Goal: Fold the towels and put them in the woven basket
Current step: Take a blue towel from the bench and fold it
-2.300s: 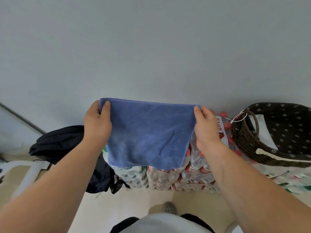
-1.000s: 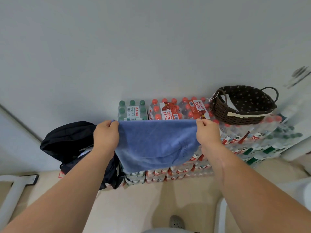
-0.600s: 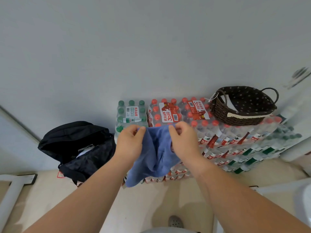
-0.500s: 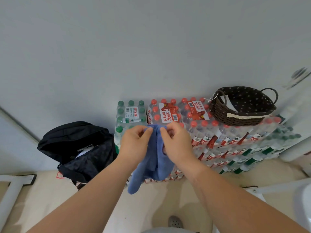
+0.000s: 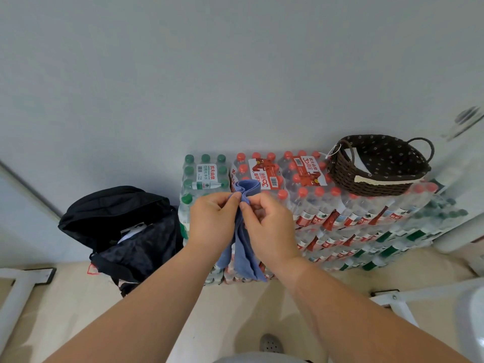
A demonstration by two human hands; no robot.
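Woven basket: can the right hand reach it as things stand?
Probably yes: the woven basket sits open on the bottle packs, right of the right hand holding the towel, nothing between.

A blue towel [image 5: 245,247] is pinched at its gathered top edge between the left hand [image 5: 213,221] and the right hand [image 5: 267,226], hanging folded before stacked packs of bottled water [image 5: 340,218]. A dark woven basket [image 5: 377,174] is set on the packs, and a black backpack [image 5: 125,231] is seen at the left.
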